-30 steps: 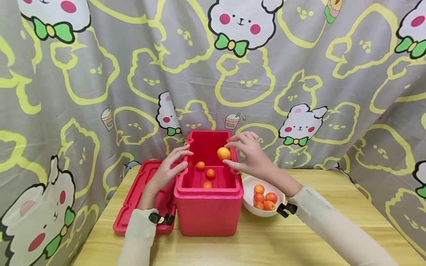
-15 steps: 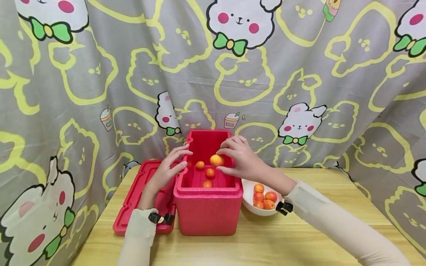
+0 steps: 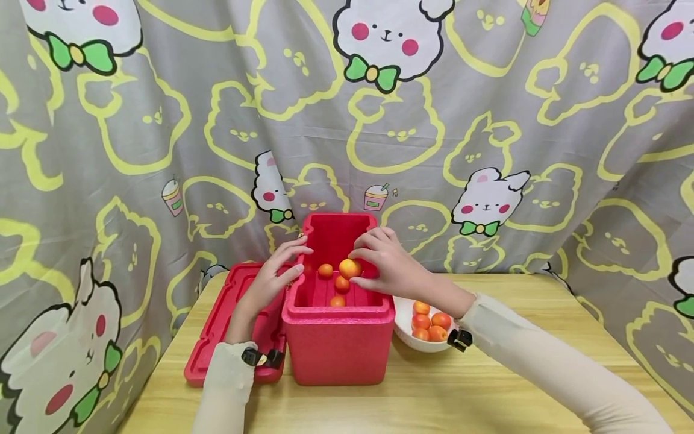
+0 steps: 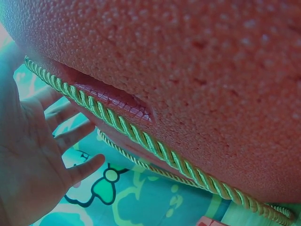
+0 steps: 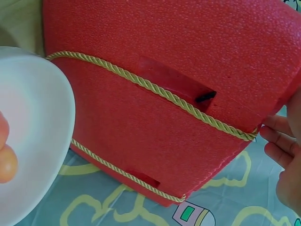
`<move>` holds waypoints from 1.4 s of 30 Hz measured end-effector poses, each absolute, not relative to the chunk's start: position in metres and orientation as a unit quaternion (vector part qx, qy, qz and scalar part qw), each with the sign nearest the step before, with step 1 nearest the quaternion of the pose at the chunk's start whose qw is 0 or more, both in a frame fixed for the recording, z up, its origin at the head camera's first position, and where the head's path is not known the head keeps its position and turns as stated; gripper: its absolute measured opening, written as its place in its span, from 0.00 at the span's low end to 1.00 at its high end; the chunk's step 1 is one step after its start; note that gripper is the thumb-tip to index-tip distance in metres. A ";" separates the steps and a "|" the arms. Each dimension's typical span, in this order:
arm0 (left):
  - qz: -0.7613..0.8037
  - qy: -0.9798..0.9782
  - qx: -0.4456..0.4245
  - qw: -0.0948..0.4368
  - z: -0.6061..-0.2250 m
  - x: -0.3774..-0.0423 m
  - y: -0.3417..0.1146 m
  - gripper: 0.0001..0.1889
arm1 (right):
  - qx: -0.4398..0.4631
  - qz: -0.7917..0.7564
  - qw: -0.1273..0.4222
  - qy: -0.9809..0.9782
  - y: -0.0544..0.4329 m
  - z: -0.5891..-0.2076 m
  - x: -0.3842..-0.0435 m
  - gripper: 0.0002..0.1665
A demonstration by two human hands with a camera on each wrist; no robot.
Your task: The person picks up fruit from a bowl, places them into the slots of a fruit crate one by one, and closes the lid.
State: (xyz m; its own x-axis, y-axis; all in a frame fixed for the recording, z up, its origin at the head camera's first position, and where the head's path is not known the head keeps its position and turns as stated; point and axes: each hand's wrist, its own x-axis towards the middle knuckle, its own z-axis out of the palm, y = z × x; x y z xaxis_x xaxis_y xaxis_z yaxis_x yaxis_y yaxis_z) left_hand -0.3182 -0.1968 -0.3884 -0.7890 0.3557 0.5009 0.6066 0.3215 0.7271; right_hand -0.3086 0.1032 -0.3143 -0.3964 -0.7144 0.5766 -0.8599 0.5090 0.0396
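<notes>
A red foam box (image 3: 338, 349) stands uncovered, with several small orange-red fruits (image 3: 342, 284) on its floor. Over the opening, my right hand (image 3: 393, 265) pinches a yellow-orange fruit (image 3: 349, 269) between thumb and fingertips. My left hand (image 3: 273, 274) is at the box's left rim, fingers relaxed and holding nothing. The left wrist view has that hand (image 4: 33, 160) with fingers spread beside the box wall and its gold rope (image 4: 127, 127). Only part of the right hand (image 5: 284, 146) appears in the right wrist view, at the box's edge; the held fruit is hidden there.
To the right of the box, a white bowl (image 3: 402, 325) holds several more orange-red fruits (image 3: 422, 321). The red lid (image 3: 214, 337) lies left of the box on the wooden table (image 3: 488, 374). Behind everything hangs a grey cartoon-print curtain (image 3: 325, 138).
My right hand has moved left and down with the fruit, from the box's right rim to over the middle of the opening. The left hand stays in place.
</notes>
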 end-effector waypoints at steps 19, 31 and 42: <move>-0.500 -0.805 -0.292 0.124 -0.390 -0.320 -0.196 0.22 | 0.475 0.143 0.299 -0.815 0.106 -0.321 -0.312 0.34; -0.499 -0.805 -0.295 0.125 -0.391 -0.321 -0.197 0.23 | 0.452 0.182 0.307 -0.817 0.112 -0.322 -0.312 0.35; -0.501 -0.802 -0.299 0.126 -0.390 -0.320 -0.197 0.23 | 0.392 0.287 0.323 -0.812 0.152 -0.327 -0.323 0.34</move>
State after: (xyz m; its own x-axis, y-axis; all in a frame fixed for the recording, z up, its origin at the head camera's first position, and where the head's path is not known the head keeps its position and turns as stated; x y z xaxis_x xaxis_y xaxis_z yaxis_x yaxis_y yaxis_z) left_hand -0.3203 -0.1974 -0.3904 -0.7898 0.3523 0.5020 0.6057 0.3190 0.7290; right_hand -0.3227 0.1524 -0.3275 -0.4839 -0.4510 0.7500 -0.8221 0.5280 -0.2129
